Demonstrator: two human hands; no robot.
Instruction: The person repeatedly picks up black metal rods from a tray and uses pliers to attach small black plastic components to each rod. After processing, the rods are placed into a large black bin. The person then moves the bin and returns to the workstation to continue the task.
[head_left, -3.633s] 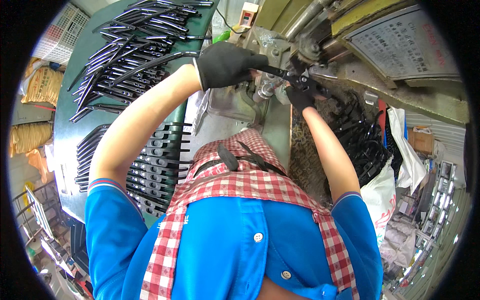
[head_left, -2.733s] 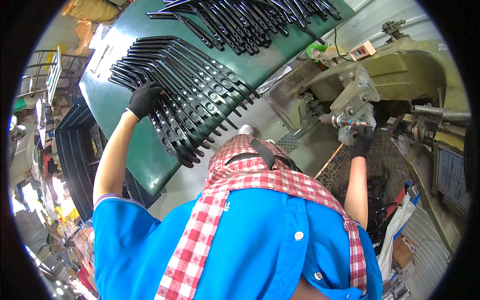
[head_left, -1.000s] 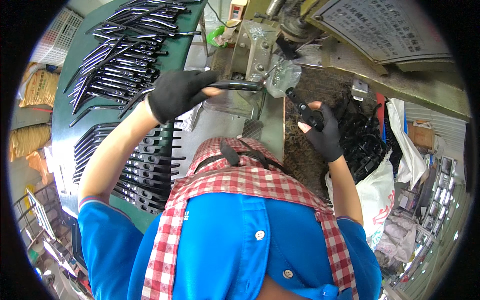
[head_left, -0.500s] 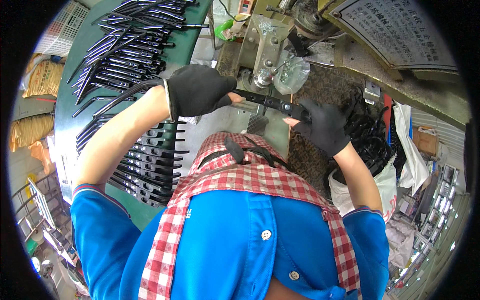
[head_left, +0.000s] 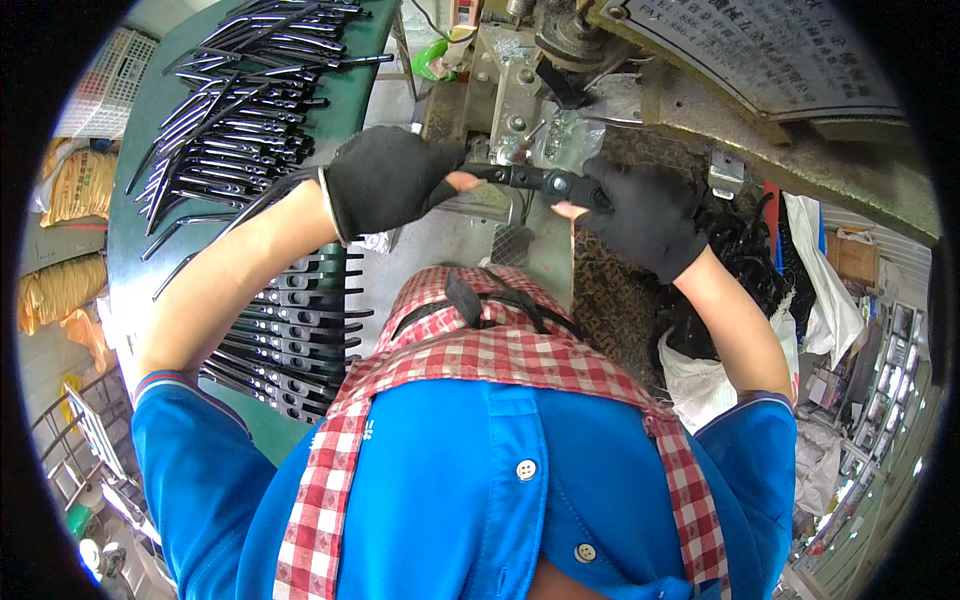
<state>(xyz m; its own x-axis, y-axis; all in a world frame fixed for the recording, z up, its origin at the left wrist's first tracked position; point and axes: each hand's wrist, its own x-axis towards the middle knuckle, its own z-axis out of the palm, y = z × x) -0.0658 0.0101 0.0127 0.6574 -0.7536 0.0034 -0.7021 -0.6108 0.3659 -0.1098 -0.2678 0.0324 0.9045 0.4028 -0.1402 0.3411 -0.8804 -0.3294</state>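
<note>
Both my hands wear black gloves with bare fingertips showing. My left hand (head_left: 392, 184) is closed around one side of a black metal bar (head_left: 522, 178) that has holes and a round bright pivot. The bar's other end is gripped by my right hand (head_left: 645, 215), closed with the thumb below. The bar lies nearly level between them, in front of a machine's metal fixture (head_left: 514, 122). A long black bent rod (head_left: 262, 205) runs out behind my left wrist; whether it belongs to the held bar I cannot tell.
On the left a green table (head_left: 150, 95) carries a heap of black bent rods (head_left: 225, 130) and a row of flat holed black bars (head_left: 290, 335). A large machine body (head_left: 800, 160) overhangs the right. Below it, a white sack (head_left: 700, 375) stands by piled black parts (head_left: 745, 255).
The held bar has turned closer to level, its right end rising. My hands are a little closer together, and less of the bar shows between them. The view has shifted slightly.
</note>
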